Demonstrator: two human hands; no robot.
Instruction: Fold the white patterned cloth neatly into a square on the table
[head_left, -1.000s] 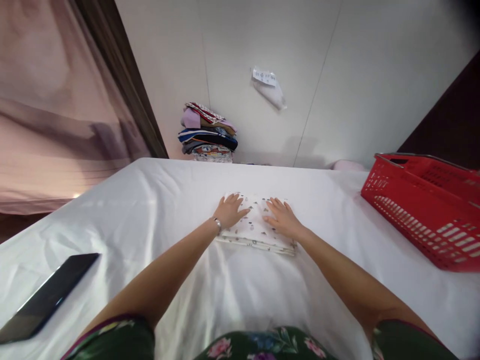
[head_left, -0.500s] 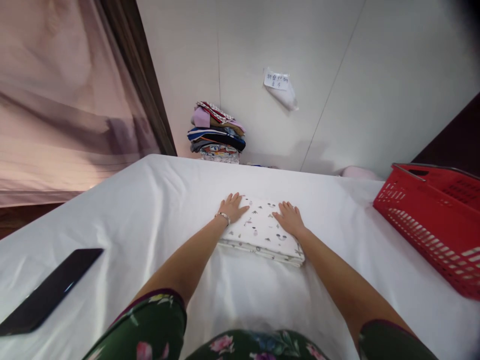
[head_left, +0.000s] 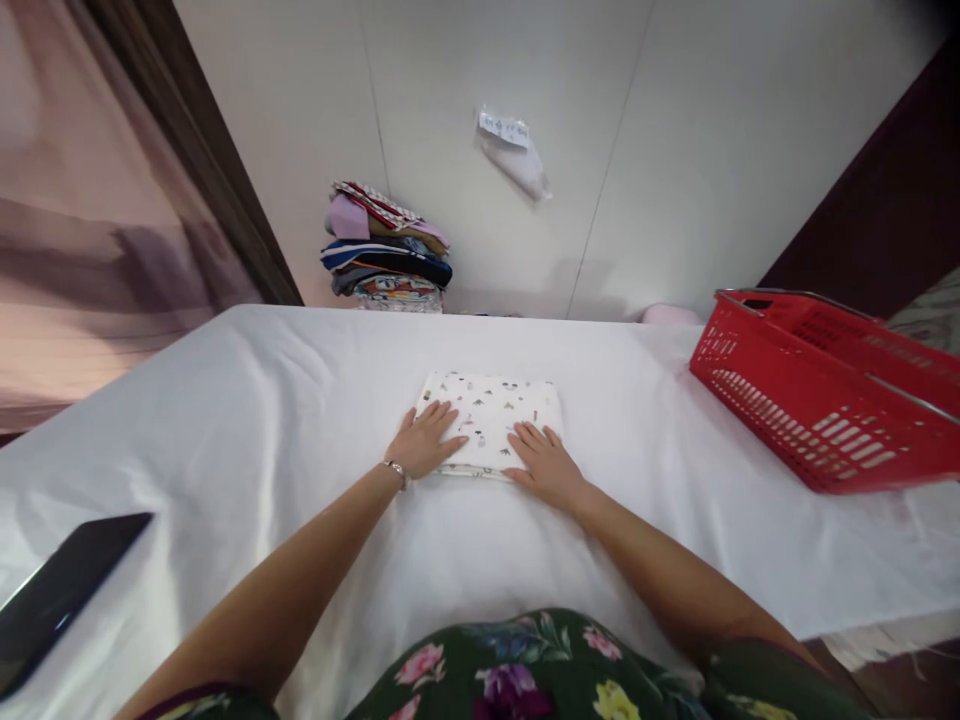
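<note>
A folded white cloth with small printed figures (head_left: 495,410) lies in the middle of the white-covered table (head_left: 247,420). My left hand (head_left: 425,442) rests flat on its near left corner, fingers spread, a bracelet on the wrist. My right hand (head_left: 544,463) lies flat at its near right edge, fingers stretched out onto the cloth. Neither hand grips anything.
A red plastic basket (head_left: 817,400) stands at the table's right edge. A dark phone (head_left: 60,590) lies at the near left. A stack of folded coloured clothes (head_left: 386,250) sits against the wall beyond the table. A curtain hangs at the left.
Both hands have slid back from the middle and far part of the folded cloth to its near edge. The cloth now lies squarer to me, and the view has shifted.
</note>
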